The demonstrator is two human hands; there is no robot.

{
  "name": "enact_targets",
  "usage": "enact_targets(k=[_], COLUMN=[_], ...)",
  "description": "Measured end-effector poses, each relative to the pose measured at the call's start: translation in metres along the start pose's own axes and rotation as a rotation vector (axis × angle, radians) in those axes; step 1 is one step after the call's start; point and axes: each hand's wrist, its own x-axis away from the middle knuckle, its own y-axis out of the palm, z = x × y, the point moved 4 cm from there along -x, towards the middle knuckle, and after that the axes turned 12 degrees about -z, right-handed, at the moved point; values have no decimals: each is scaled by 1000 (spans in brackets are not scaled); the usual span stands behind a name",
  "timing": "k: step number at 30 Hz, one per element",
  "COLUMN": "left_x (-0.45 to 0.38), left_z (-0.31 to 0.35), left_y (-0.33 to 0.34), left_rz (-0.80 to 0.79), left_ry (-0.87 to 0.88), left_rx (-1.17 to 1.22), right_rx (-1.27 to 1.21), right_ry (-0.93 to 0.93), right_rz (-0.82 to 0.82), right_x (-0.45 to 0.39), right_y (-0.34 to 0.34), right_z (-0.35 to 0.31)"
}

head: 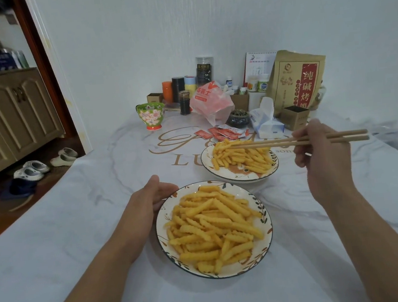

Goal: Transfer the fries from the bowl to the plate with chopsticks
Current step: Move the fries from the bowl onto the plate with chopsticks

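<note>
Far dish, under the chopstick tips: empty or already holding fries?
Holding fries. The far dish carries a pile across most of its middle, with the chopsticks in the right hand reaching over it; patterned rim shows bare at the front.

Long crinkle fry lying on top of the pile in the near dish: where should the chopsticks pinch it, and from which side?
Probably mid-length, from above. The long crinkle fry lies flat and diagonal on top of the near dish's pile, so set the chopsticks across its narrow width, one tip each side. Its ridges should help grip. The right hand holds them.
</note>
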Motion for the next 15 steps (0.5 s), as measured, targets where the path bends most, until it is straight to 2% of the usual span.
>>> enact_targets(k=[2, 4, 10, 15], left_x=[0, 0, 0, 0], left_z=[0, 0, -1, -1], left_y=[0, 0, 0, 0], left_rz=[1, 1, -5, -7], left_ry=[1, -1, 0, -2], left_rx=[0, -1, -3, -7], right_rx=[220, 323, 436, 469], right_ry=[-56, -83, -108, -99], right_rz=[14, 1, -100, -121], right_x=[0, 1, -1, -6], right_y=[-1, 1, 15, 18], right_z=[7, 13, 29, 45])
